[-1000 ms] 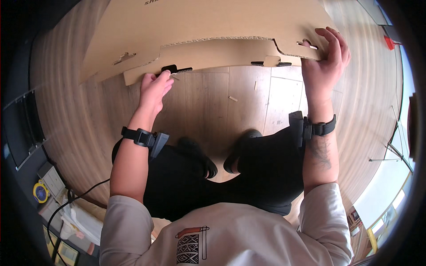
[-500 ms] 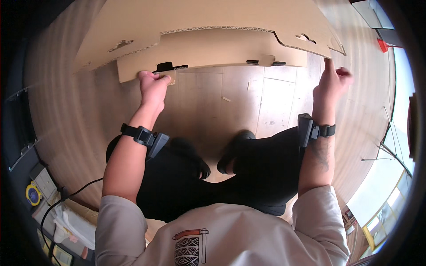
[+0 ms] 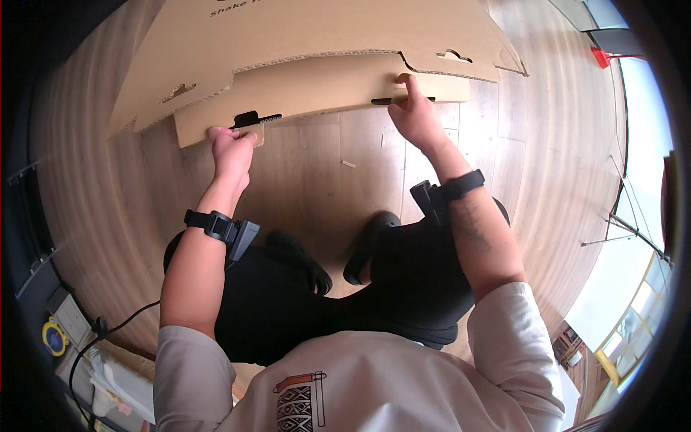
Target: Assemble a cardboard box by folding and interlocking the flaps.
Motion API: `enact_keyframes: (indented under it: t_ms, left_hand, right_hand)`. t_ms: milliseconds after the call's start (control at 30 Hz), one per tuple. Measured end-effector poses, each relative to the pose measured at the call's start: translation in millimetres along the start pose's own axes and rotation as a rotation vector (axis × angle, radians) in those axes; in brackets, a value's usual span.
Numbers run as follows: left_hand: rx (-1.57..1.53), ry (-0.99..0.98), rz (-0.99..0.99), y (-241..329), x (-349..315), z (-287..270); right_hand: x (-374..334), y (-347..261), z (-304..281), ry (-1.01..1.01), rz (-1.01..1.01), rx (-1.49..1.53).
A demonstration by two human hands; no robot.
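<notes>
A large brown cardboard box (image 3: 331, 32) lies ahead of me on the floor. Its broad upper panel has a notched near edge, and a narrower cardboard strip (image 3: 317, 90) with slots shows below that edge. My left hand (image 3: 232, 155) is closed, pinching a small tab beside the strip's left slot (image 3: 248, 119). At the strip's right slot (image 3: 392, 101) is my right hand (image 3: 419, 122), its fingers bent against the cardboard and one finger reaching up toward the notch. The part of the cardboard under my right hand is hidden.
My feet (image 3: 374, 245) stand on the wooden floor (image 3: 302, 173) close to the box. A small pale scrap (image 3: 348, 164) lies between my hands and feet. A black cable (image 3: 119, 324) runs at the left, and a thin metal stand (image 3: 633, 234) is at the right.
My right hand has left the upper panel's right corner and moved left to the strip's right slot. My left hand keeps its pinch on the tab. The box appears shifted slightly left in view.
</notes>
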State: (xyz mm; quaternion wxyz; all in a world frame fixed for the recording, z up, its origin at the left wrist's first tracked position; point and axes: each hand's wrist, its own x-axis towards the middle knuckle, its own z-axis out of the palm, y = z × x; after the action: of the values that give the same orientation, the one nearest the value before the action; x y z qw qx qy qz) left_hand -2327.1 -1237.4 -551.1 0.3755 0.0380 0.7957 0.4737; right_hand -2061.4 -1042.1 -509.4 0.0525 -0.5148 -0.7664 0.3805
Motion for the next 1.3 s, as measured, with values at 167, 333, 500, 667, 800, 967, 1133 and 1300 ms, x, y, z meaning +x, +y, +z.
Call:
enact_keyframes:
  t_ms: [167,333,500,667,800,967,1133,1300]
  left_hand:
    - [0.021,0.018,0.036,-1.9,0.2,0.3]
    - [-0.001,0.005,0.016,-0.6,0.0,2.1]
    - [-0.086,-0.033,-0.019,5.5,-3.7,3.8]
    - [-0.017,-0.008,-0.007,16.2,-10.8,7.3]
    - [0.093,0.008,0.0,15.5,-7.9,5.4]
    - [0.136,0.008,0.009,6.9,0.8,6.7]
    - [0.152,0.001,-0.019,10.2,0.5,7.8]
    - [0.123,0.043,0.005,12.0,1.6,12.0]
  right_hand:
    - [-4.7,1.2,17.8,0.216,-0.2,-0.228]
    - [-3.3,-4.5,13.0,0.164,0.356,0.639]
    - [-1.4,-13.1,9.5,0.119,0.745,1.2]
    - [7.7,-7.7,16.0,0.074,0.772,1.309]
    - [24.6,2.4,11.8,0.047,0.692,1.347]
    - [33.6,4.8,9.5,0.012,0.688,1.238]
    - [34.7,6.7,5.8,-0.035,0.652,1.266]
    - [33.0,8.3,7.0,-0.022,0.71,1.292]
